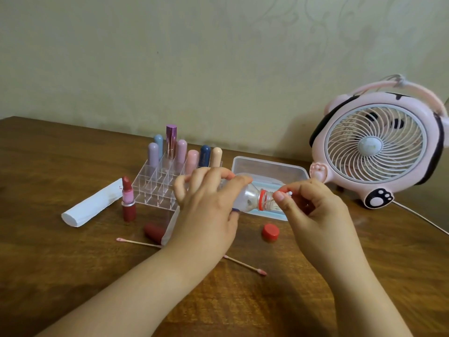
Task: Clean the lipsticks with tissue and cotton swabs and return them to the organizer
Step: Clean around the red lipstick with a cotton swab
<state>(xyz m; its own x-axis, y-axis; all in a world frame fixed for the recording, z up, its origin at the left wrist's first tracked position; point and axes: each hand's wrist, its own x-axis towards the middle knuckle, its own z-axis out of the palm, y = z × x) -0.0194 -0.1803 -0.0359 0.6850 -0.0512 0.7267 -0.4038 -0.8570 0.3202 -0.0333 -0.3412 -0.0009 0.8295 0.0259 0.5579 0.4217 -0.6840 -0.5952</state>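
The left hand (206,203) is gripping a small clear plastic bottle (245,194) lying on its side, long axis level, red-ringed neck pointing right. The right hand (313,203) is pinching a white-tipped cotton swab (289,192) at the bottle mouth. An open red lipstick (128,199) is standing upright beside the clear acrylic organizer (155,188), which is holding seven capped pastel lipsticks (181,152) in its back rows. A red bottle cap (270,232) is lying on the brown wooden table (60,166).
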